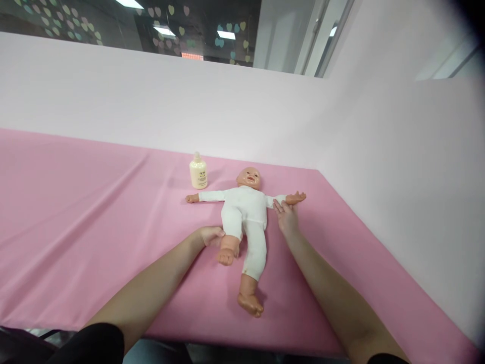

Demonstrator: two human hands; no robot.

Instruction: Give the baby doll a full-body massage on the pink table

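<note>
A baby doll [248, 205] with a white cloth body lies on its back, arms spread to both sides. My left hand [212, 235] is closed around the doll's bent leg, just above the bare foot; its thumb shows at the cuff, and the other fingers are mostly hidden behind the leg. That leg is raised, while the other stretches toward me. At the doll's outstretched arm on the right, my right hand [288, 216] has its fingers closed on the sleeve near the wrist.
A pale yellow bottle [199, 174] stands beyond the doll's arm on the left. Pink cloth [113, 212] with some creases covers the table. White walls [170, 101] rise behind and to the right, with a dark window [204, 30] above the back one.
</note>
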